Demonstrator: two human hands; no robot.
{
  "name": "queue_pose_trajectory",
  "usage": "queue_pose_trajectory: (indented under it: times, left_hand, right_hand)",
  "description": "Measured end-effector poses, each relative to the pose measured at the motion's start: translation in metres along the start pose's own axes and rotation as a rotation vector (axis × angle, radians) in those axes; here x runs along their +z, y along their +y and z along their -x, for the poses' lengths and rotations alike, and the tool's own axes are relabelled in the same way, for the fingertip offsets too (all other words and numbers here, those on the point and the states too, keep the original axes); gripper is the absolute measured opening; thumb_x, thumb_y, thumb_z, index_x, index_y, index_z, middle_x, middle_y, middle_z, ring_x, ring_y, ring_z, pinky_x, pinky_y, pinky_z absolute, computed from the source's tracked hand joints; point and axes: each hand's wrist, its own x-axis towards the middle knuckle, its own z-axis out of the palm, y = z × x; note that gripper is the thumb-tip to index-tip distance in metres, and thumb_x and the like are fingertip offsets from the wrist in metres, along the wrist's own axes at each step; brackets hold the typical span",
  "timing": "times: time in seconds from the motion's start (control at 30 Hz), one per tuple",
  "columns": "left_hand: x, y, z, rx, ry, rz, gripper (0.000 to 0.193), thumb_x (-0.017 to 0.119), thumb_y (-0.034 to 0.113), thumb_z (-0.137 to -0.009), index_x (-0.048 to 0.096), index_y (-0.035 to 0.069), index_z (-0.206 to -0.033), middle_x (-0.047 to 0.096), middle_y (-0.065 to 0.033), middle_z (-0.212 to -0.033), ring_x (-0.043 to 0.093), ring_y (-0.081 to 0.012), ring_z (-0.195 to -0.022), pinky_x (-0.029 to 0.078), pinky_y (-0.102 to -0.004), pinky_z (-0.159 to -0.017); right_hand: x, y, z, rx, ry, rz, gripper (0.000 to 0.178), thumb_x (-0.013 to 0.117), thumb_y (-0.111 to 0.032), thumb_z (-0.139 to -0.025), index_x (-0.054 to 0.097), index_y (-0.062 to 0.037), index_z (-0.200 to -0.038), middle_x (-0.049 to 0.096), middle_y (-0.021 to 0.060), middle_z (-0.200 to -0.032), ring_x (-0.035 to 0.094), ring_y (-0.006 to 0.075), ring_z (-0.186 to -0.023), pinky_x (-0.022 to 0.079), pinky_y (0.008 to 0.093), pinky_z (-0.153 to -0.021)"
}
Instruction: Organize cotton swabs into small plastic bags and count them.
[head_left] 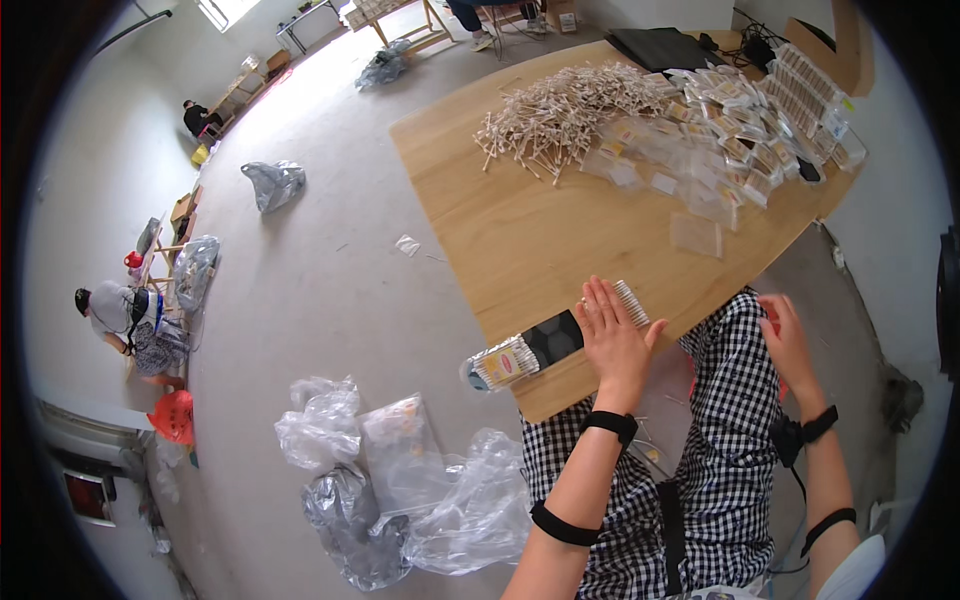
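while the left hand [618, 345] lies palm down by the near edge of the wooden table [480, 230], as the head view shows, its fingers are straight and close together beside and partly over a row of swabs [632, 303] that shows past its right side; how firmly it touches them cannot be told. the right hand [785, 340] is off the table, to the right, near the checked trousers [725, 400], with its fingers loosely bent and nothing visible in its grasp. just left of the left hand runs a dark patterned strip [555, 342], and toward its left end rests a labelled pack [505, 363] with sticks lined up side by side.

as for progress, the work seems well under way but far from finished. a heap of filled packs [745, 140] lies at the far right of the table. the labelled pack looks filled too, though whether it is sealed cannot be told, and the row by the left hand appears lined up but not bagged. what is left, by the look of it, is the large loose pile [570, 105] on the far side and the flat clear bags [695, 235] nearer by, which seem unfilled.
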Motion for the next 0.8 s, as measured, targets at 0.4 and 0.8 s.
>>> queue_pose_trajectory:
  times: [0.4,0.8]
  left_hand:
    - [-0.013,-0.001,0.006,0.064,-0.049,0.055,0.102,0.053,0.065,-0.089,0.027,-0.014,-0.148,0.025,-0.0297,-0.157,0.017,-0.0384,-0.151,0.012,-0.0494,-0.122]
    - [-0.018,-0.002,0.006,0.058,-0.072,0.000,0.101,0.051,0.065,-0.091,0.026,-0.015,-0.148,0.027,-0.0297,-0.157,0.018,-0.0372,-0.150,0.014,-0.0484,-0.122]
  right_hand:
    - [0.126,-0.075,-0.093,-0.395,-0.342,-0.063,0.007,0.068,-0.009,-0.082,0.065,-0.0036,-0.087,0.060,0.0106,-0.090,0.060,0.0297,-0.086,0.050,0.0378,-0.074]
    - [0.140,-0.084,-0.129,-0.458,-0.657,0.079,0.006,0.067,-0.007,-0.078,0.066,-0.0015,-0.079,0.062,0.0132,-0.090,0.060,0.0314,-0.091,0.050,0.0408,-0.076]
